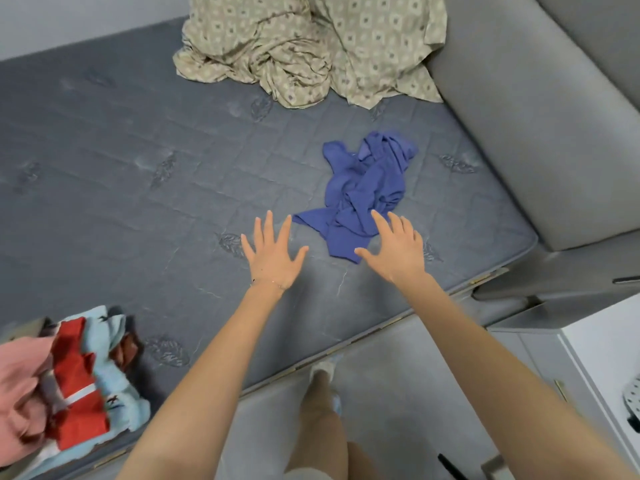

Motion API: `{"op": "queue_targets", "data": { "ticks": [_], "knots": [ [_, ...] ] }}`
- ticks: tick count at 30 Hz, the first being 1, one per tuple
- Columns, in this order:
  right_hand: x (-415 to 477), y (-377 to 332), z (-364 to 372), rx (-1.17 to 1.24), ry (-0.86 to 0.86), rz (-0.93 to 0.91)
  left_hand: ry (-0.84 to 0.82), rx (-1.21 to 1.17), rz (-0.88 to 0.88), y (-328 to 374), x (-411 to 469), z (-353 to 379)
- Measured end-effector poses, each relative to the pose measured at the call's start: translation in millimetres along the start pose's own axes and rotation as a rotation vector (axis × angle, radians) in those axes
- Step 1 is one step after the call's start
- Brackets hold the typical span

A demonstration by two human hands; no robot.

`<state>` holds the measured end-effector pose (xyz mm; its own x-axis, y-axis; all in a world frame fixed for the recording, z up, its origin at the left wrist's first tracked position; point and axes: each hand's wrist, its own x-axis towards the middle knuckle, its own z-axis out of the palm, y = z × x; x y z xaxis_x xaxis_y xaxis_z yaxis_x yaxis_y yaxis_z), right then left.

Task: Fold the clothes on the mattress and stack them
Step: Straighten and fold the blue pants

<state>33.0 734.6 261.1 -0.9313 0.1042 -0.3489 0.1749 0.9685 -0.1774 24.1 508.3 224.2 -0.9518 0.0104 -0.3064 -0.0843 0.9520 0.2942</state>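
A crumpled blue garment [367,188] lies on the grey quilted mattress [138,161], right of centre. My left hand [272,254] hovers over bare mattress just left of the garment, fingers spread and straight, holding nothing. My right hand [394,247] is stretched out with spread fingers, its fingertips over the garment's near edge; whether they touch the cloth I cannot tell. A stack of clothes [65,382] in pink, red and light blue sits at the mattress's near left corner.
A rumpled beige patterned sheet [311,50] is heaped at the far side of the mattress. A grey padded headboard [540,109] borders the right end. A white cabinet [602,368] stands at lower right. My legs stand on the grey floor [398,393] beside the mattress edge.
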Motion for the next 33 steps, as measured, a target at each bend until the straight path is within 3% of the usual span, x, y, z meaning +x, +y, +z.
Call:
{"op": "queue_targets", "data": {
  "ticks": [7, 13, 25, 33],
  "knots": [
    [84, 38, -2, 0.027, -0.001, 0.061, -0.065, 0.006, 0.0, 34, 91, 23],
    [158, 74, 13, 0.04, -0.1, 0.103, -0.119, -0.011, -0.039, 54, 154, 58],
    [312, 135, 93, -0.024, -0.201, -0.12, -0.273, -0.201, -0.171, 115, 245, 198],
    [361, 152, 129, -0.09, -0.175, -0.24, 0.091, -0.261, -0.162, 144, 268, 226]
  ]
}}
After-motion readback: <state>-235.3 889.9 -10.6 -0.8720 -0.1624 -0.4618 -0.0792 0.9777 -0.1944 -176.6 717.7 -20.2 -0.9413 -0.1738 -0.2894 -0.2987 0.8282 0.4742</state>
